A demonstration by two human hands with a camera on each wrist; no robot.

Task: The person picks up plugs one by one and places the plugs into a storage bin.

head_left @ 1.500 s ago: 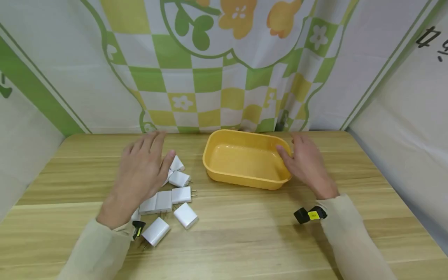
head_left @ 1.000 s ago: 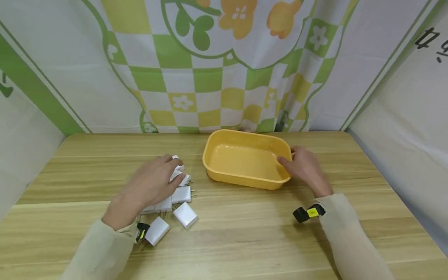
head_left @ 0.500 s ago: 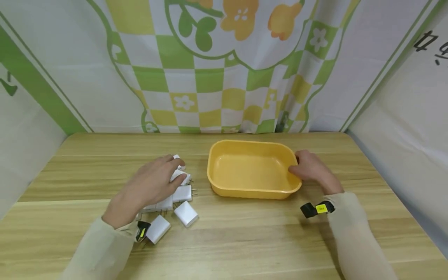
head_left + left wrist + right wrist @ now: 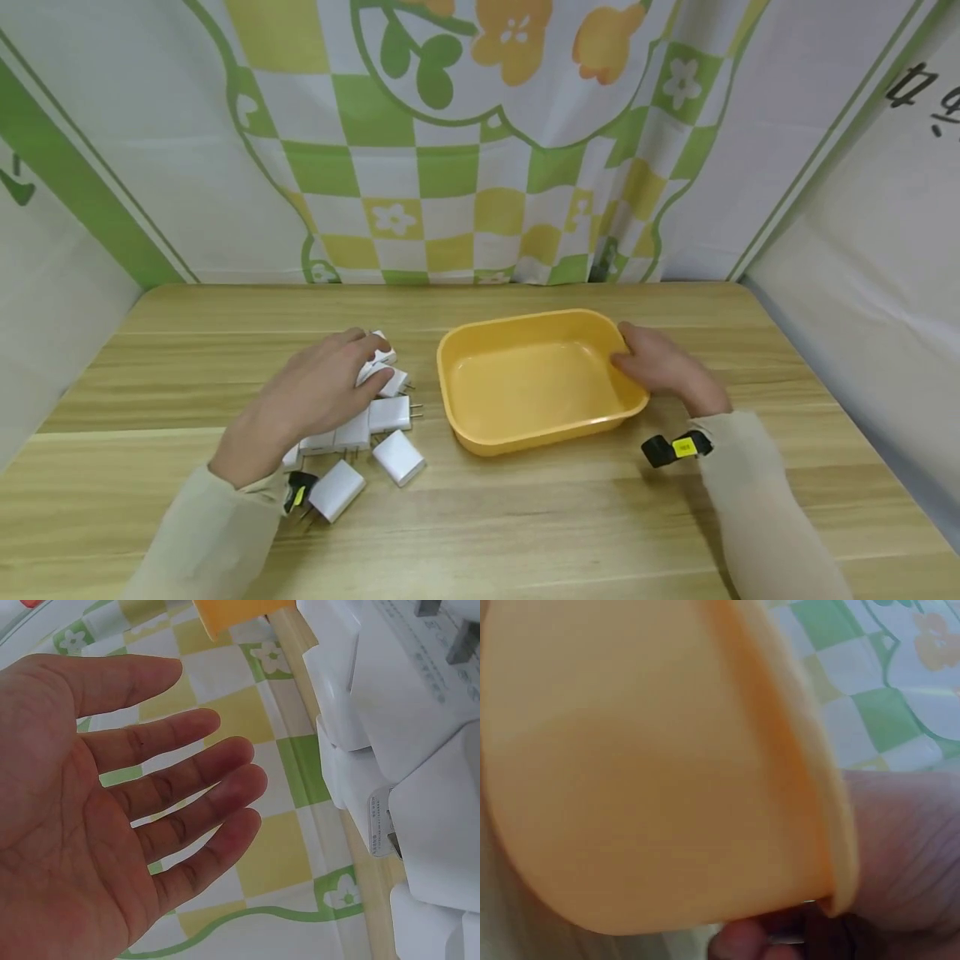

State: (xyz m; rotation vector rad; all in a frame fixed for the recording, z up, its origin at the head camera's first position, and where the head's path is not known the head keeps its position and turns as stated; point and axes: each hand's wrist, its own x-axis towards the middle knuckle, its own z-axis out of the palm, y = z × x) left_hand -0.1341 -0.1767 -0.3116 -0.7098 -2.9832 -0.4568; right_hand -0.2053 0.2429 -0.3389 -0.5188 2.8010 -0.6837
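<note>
My left hand (image 4: 311, 400) is over a group of white plug-in chargers (image 4: 390, 413) at left centre in the head view. In the left wrist view its fingers (image 4: 180, 784) are spread, nearly straight and hold nothing. The chargers lie close together, some with metal prongs showing, and the hand covers part of the group. My right hand (image 4: 667, 367) grips the right end of a yellow plastic basin (image 4: 536, 392), its thumb over the rim inside. The basin has nothing in it and sits slightly turned, its left end nearer me. The right wrist view shows its wall (image 4: 652, 787) up close.
Two chargers lie nearer me, one charger (image 4: 399, 458) to the right and another charger (image 4: 337, 492) beside the left wrist strap. The wooden table (image 4: 525, 533) ends at the back against a checked green and yellow curtain (image 4: 450, 175).
My right hand has taken the basin's end, drawn it nearer and turned it, its left end now towards me. My left hand has come down and right, over the chargers.
</note>
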